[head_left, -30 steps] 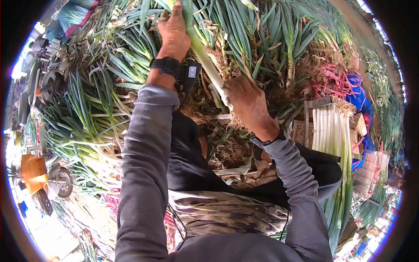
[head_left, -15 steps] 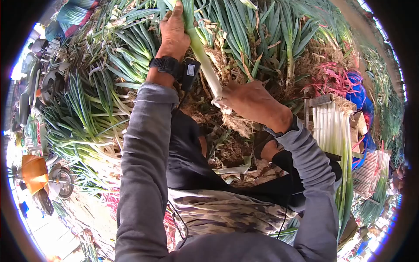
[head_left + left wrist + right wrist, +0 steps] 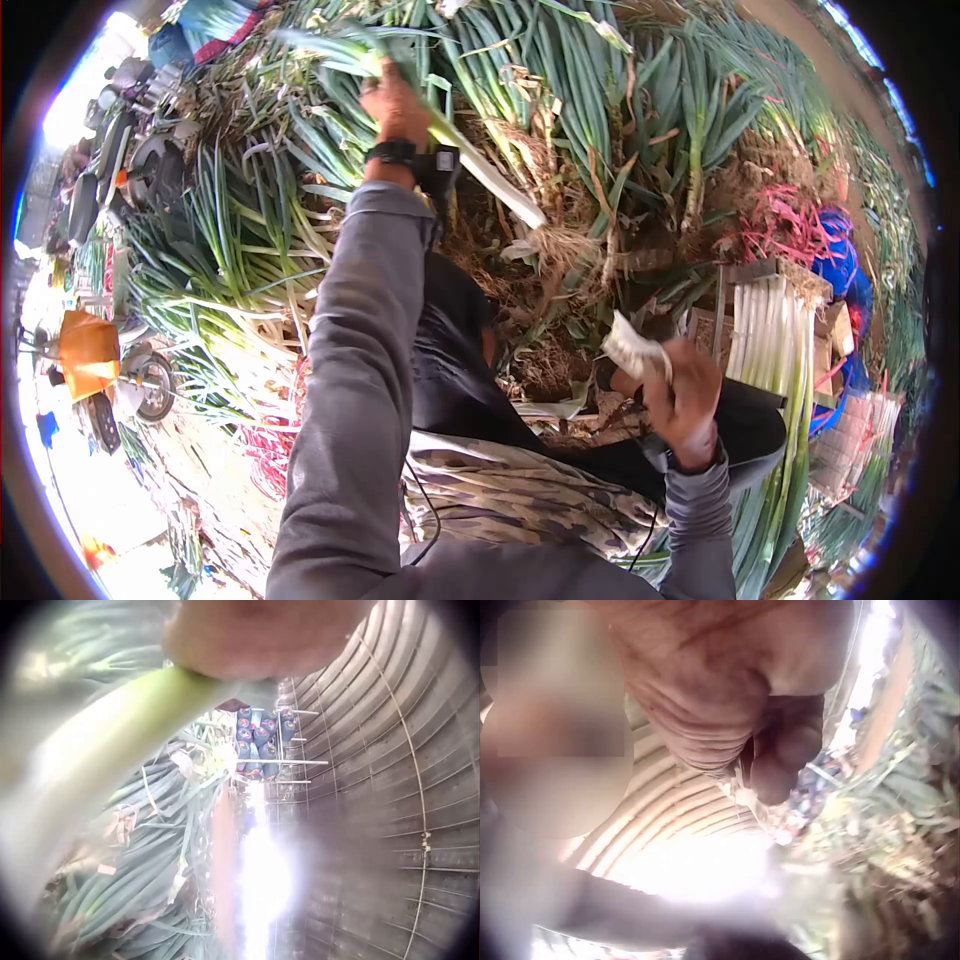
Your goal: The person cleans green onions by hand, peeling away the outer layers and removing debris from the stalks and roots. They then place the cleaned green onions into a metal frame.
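In the head view the left hand grips a large green onion where green meets white; its white end and brown roots point down to the right. The left wrist view shows the blurred stalk passing under the left hand. Lower right in the head view, the right hand pinches a pale peeled piece, apart from the stalk. In the right wrist view the right hand has curled fingers, and the piece is hard to make out.
Piles of green onions lie at left and along the top. A stack of trimmed white stalks stands at right, beside pink ties and a blue bundle. A motorbike wheel shows at far left.
The right hand has come away from the root end, down and to the right, with a pale piece in its fingers. The left hand still grips the onion, and the head view has shifted slightly.
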